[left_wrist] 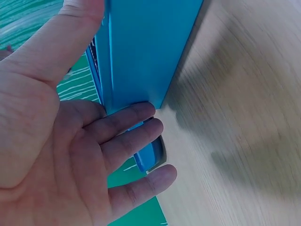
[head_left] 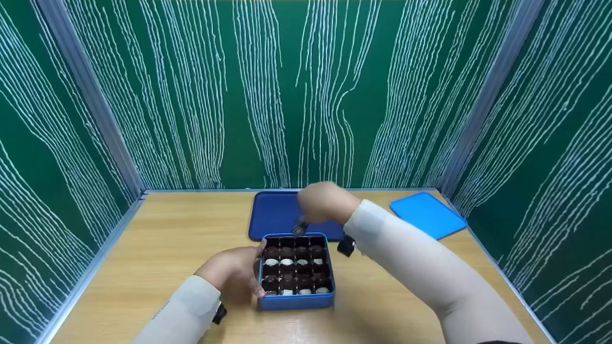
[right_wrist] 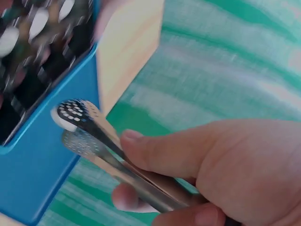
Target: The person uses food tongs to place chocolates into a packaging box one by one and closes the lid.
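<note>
A blue tin (head_left: pixel 296 302) stands on the table, its dark divider holding rows of brown and white chocolates (head_left: pixel 287 262). At its left side my left hand (head_left: pixel 237 267) touches the wall with fingers spread; the left wrist view shows the thumb along the tin (left_wrist: pixel 150 52) and the other fingers nearly straight. My right hand (head_left: pixel 327 203) is raised over the far edge of the tin, gripping metal tongs (right_wrist: pixel 141 181) between thumb and fingers. A small white piece (right_wrist: pixel 65 123) shows between the perforated tips of the tongs, whose heads look nearly closed.
Behind the tin lies a dark blue tray (head_left: pixel 272 212), partly covered by my right hand. A bright blue flat lid or tray (head_left: pixel 425 215) lies at the back right of the wooden table (head_left: pixel 191 215). Green panels with white lines (head_left: pixel 296 95) enclose the back and sides.
</note>
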A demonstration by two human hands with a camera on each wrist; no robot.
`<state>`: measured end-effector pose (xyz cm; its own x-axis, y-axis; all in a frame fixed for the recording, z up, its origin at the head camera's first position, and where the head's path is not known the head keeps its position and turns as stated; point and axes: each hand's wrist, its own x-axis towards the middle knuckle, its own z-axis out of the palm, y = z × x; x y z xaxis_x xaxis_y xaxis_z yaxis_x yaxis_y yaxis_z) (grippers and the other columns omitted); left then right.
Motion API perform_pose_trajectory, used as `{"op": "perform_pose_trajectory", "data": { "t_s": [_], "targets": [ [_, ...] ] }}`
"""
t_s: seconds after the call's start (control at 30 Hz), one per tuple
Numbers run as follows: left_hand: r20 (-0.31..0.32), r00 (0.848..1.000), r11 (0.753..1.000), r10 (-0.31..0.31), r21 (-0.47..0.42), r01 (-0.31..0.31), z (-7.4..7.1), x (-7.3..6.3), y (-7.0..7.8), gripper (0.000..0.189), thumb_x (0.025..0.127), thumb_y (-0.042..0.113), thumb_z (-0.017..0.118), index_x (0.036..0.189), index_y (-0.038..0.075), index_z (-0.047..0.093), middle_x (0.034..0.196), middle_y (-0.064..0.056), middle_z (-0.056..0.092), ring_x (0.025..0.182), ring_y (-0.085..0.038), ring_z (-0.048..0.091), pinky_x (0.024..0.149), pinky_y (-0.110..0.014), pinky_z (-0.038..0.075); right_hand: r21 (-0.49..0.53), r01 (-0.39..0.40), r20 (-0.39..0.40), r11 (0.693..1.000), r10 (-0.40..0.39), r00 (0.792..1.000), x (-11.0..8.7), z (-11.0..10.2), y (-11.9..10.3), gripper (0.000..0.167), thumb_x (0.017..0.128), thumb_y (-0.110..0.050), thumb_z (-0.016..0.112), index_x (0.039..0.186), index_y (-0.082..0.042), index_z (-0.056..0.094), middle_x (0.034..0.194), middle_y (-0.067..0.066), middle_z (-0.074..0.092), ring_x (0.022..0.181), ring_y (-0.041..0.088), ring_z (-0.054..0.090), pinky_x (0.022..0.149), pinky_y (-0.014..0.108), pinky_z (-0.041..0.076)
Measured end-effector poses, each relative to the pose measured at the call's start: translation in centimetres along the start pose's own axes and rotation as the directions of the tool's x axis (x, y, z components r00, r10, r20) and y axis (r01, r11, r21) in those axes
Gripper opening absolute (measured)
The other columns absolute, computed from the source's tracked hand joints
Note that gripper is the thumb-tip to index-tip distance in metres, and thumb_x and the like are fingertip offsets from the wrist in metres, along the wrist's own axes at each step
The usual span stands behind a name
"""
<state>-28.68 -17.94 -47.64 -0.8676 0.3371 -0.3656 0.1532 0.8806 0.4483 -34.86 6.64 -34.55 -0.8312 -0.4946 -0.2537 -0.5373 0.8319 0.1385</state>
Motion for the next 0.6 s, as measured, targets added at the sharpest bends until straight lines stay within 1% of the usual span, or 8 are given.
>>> {"op": "perform_pose_trajectory", "data": {
  "t_s": [0.1, 0.17, 0.2, 0.27, 0.37, 0.43, 0.57, 0.6],
  "targets": [
    [0.002, 1.0, 1.0, 0.011, -0.023, -0.011, -0.2, -0.1, -0.2, 0.152, 0.066, 0.04, 0.109, 0.184, 0.024, 0.015, 0.181, -0.018, 0.044, 0.169, -0.042, 0.041, 0.141, -0.062, 0.032, -0.051, 0.084, 0.019, 0.995, -0.083, 0.996, -1.4, -0.3, -2.6, 0.048, 0.105, -0.056, 0.079, 0.076, -0.02, 0.064, 0.068, -0.008, 0.054, 0.06, 0.012, 0.052, 0.059, 0.03, 0.053],
    [0.019, 1.0, 0.997, 0.007, -0.076, -0.005, -0.3, -0.2, -0.3, 0.15, 0.068, 0.03, 0.11, 0.184, 0.027, 0.015, 0.182, -0.017, 0.042, 0.17, -0.042, 0.038, 0.143, -0.062, 0.029, -0.088, 0.129, 0.025, 0.988, -0.127, 0.992, -2.3, -0.3, -4.3, 0.047, 0.101, -0.06, 0.081, 0.078, -0.021, 0.067, 0.068, -0.009, 0.057, 0.059, 0.011, 0.052, 0.058, 0.03, 0.054],
    [0.025, 1.0, 0.997, 0.013, -0.077, -0.011, -0.4, -0.2, -0.3, 0.151, 0.067, 0.026, 0.11, 0.184, 0.027, 0.015, 0.183, -0.017, 0.041, 0.171, -0.042, 0.038, 0.143, -0.062, 0.028, -0.108, 0.149, 0.03, 0.983, -0.146, 0.989, -2.7, -0.3, -5.1, 0.049, 0.099, -0.063, 0.082, 0.08, -0.02, 0.068, 0.068, -0.009, 0.057, 0.06, 0.011, 0.052, 0.058, 0.031, 0.055],
    [0.039, 0.999, 0.998, 0.024, -0.053, -0.022, -0.7, -0.1, -0.3, 0.151, 0.067, 0.019, 0.109, 0.184, 0.026, 0.015, 0.184, -0.018, 0.038, 0.171, -0.042, 0.037, 0.143, -0.062, 0.028, -0.132, 0.181, 0.04, 0.975, -0.177, 0.983, -3.3, -0.3, -6.5, 0.049, 0.096, -0.066, 0.084, 0.082, -0.02, 0.071, 0.07, -0.009, 0.058, 0.062, 0.012, 0.052, 0.061, 0.034, 0.059],
    [0.049, 0.997, 0.998, 0.066, -0.003, -0.066, -0.9, 0.1, -0.3, 0.146, 0.068, 0.011, 0.109, 0.184, 0.021, 0.021, 0.183, -0.017, 0.04, 0.17, -0.04, 0.039, 0.143, -0.059, 0.03, -0.17, 0.226, 0.048, 0.959, -0.221, 0.974, -3.9, 0.1, -8.4, 0.053, 0.091, -0.071, 0.085, 0.084, -0.021, 0.073, 0.071, -0.009, 0.059, 0.064, 0.012, 0.053, 0.064, 0.036, 0.062],
    [0.046, 0.993, 0.994, 0.105, 0.039, -0.106, -0.9, 0.1, -0.4, 0.14, 0.067, 0.01, 0.11, 0.182, 0.019, 0.03, 0.18, -0.016, 0.046, 0.168, -0.04, 0.044, 0.141, -0.058, 0.035, -0.193, 0.253, 0.061, 0.948, -0.245, 0.968, -4.1, 0.4, -9.5, 0.044, 0.094, -0.062, 0.089, 0.084, -0.021, 0.074, 0.071, -0.009, 0.059, 0.064, 0.011, 0.054, 0.062, 0.034, 0.06],
    [0.04, 0.987, 0.987, 0.158, 0.03, -0.159, -0.8, 0.1, -0.7, 0.127, 0.063, 0.004, 0.111, 0.173, 0.019, 0.049, 0.17, -0.014, 0.06, 0.16, -0.041, 0.054, 0.138, -0.058, 0.041, -0.234, 0.274, 0.086, 0.933, -0.261, 0.962, -3.9, 1.2, -11.0, 0.021, 0.1, -0.034, 0.089, 0.089, -0.021, 0.076, 0.069, -0.008, 0.056, 0.062, 0.012, 0.051, 0.054, 0.028, 0.049],
    [0.04, 0.985, 0.985, 0.169, 0.028, -0.17, -0.9, 0.1, -0.8, 0.125, 0.063, 0.003, 0.111, 0.171, 0.018, 0.052, 0.168, -0.014, 0.062, 0.158, -0.041, 0.056, 0.137, -0.059, 0.042, -0.244, 0.277, 0.087, 0.929, -0.263, 0.961, -3.8, 1.3, -11.3, 0.018, 0.1, -0.031, 0.088, 0.091, -0.021, 0.077, 0.069, -0.008, 0.057, 0.062, 0.012, 0.05, 0.053, 0.027, 0.047]
  ]
}}
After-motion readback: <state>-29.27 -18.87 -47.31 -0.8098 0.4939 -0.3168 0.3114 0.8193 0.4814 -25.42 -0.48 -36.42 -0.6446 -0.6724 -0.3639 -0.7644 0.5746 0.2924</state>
